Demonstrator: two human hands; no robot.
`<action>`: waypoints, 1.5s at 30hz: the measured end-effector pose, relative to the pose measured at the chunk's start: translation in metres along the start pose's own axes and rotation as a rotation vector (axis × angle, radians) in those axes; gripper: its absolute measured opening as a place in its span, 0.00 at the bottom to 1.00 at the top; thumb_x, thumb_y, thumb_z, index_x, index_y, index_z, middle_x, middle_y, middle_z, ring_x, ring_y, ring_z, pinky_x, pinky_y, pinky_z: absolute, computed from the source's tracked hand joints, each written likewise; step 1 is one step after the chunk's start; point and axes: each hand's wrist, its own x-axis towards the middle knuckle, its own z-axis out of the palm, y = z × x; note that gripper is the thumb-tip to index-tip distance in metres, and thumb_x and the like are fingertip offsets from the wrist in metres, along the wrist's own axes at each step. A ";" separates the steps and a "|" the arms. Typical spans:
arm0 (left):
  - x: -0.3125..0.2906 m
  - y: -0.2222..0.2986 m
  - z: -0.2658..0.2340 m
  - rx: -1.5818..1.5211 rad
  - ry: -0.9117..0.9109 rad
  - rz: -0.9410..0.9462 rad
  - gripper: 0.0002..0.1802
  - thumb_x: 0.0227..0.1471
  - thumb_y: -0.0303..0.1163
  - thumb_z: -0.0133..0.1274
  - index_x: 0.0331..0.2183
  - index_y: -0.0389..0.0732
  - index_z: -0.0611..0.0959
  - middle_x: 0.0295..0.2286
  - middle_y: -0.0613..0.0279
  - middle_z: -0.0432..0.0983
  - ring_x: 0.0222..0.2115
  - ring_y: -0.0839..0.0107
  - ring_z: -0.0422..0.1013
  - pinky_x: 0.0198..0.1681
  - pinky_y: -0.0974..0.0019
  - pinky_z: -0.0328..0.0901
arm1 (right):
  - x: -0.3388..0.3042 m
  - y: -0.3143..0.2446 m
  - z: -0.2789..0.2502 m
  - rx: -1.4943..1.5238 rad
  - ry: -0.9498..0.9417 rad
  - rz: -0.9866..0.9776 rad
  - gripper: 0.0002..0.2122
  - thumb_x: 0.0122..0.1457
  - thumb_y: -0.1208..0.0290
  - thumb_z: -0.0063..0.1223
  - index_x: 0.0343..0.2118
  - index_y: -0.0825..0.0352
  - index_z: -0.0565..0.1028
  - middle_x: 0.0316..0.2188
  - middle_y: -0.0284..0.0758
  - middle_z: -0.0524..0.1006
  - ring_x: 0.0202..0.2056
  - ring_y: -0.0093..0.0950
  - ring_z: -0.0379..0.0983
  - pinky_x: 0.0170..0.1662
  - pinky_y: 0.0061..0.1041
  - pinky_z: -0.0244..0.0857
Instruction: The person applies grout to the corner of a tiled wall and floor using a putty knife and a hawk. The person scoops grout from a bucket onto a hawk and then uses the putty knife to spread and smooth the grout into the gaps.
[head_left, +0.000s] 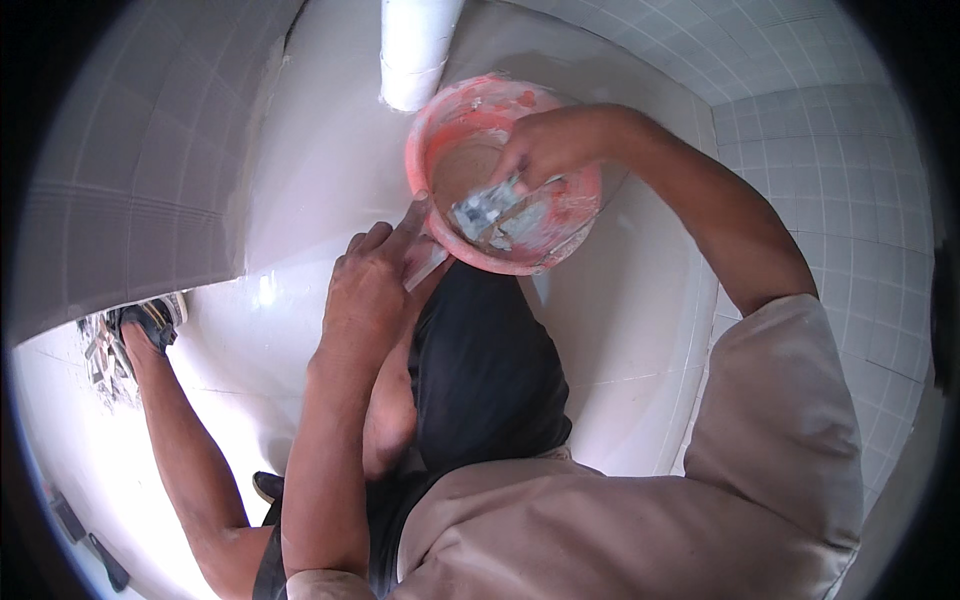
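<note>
Scooping from the orange bowl (505,190) propped on my knee, my right hand (550,150) closes around a smeared putty knife (488,212) inside it.
Head view: my left hand (375,285) lies at the near rim, index finger extended, a thin blade pinched beneath. Paste-crusted plastic looks light, slick and flexible; I judge the rim the safest hold.
</note>
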 end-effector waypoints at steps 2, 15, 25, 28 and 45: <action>0.000 -0.002 -0.003 -0.010 -0.012 -0.013 0.37 0.50 0.41 0.67 0.61 0.48 0.75 0.33 0.55 0.79 0.38 0.56 0.77 0.46 0.53 0.72 | -0.019 0.003 -0.006 0.248 0.002 0.091 0.22 0.57 0.70 0.57 0.56 0.60 0.79 0.31 0.35 0.80 0.32 0.24 0.74 0.36 0.28 0.69; -0.100 -0.004 -0.038 -1.997 0.195 -0.539 0.22 0.61 0.18 0.48 0.56 0.28 0.72 0.46 0.49 0.78 0.45 0.63 0.77 0.52 0.63 0.72 | -0.071 -0.114 0.095 1.099 0.679 -0.062 0.22 0.61 0.80 0.55 0.60 0.71 0.73 0.41 0.37 0.81 0.42 0.25 0.76 0.43 0.27 0.71; -0.177 -0.032 -0.063 -2.231 0.364 -0.339 0.28 0.55 0.15 0.46 0.59 0.29 0.70 0.51 0.47 0.76 0.51 0.61 0.75 0.57 0.60 0.70 | 0.041 -0.236 0.152 0.289 1.089 -0.533 0.24 0.51 0.88 0.60 0.53 0.65 0.79 0.37 0.40 0.77 0.34 0.34 0.74 0.38 0.29 0.70; -0.193 -0.041 -0.062 -2.253 0.405 -0.281 0.28 0.55 0.14 0.46 0.58 0.28 0.71 0.50 0.46 0.77 0.51 0.60 0.76 0.57 0.59 0.71 | 0.042 -0.246 0.139 0.105 1.078 -0.584 0.26 0.48 0.88 0.58 0.52 0.63 0.80 0.35 0.40 0.75 0.33 0.37 0.73 0.37 0.32 0.71; -0.244 -0.053 -0.050 -2.325 0.508 -0.246 0.31 0.50 0.10 0.44 0.58 0.26 0.71 0.49 0.43 0.77 0.49 0.56 0.77 0.55 0.56 0.73 | 0.028 -0.282 0.130 -0.232 0.950 -0.673 0.31 0.40 0.88 0.53 0.52 0.61 0.80 0.32 0.39 0.73 0.28 0.37 0.68 0.30 0.34 0.64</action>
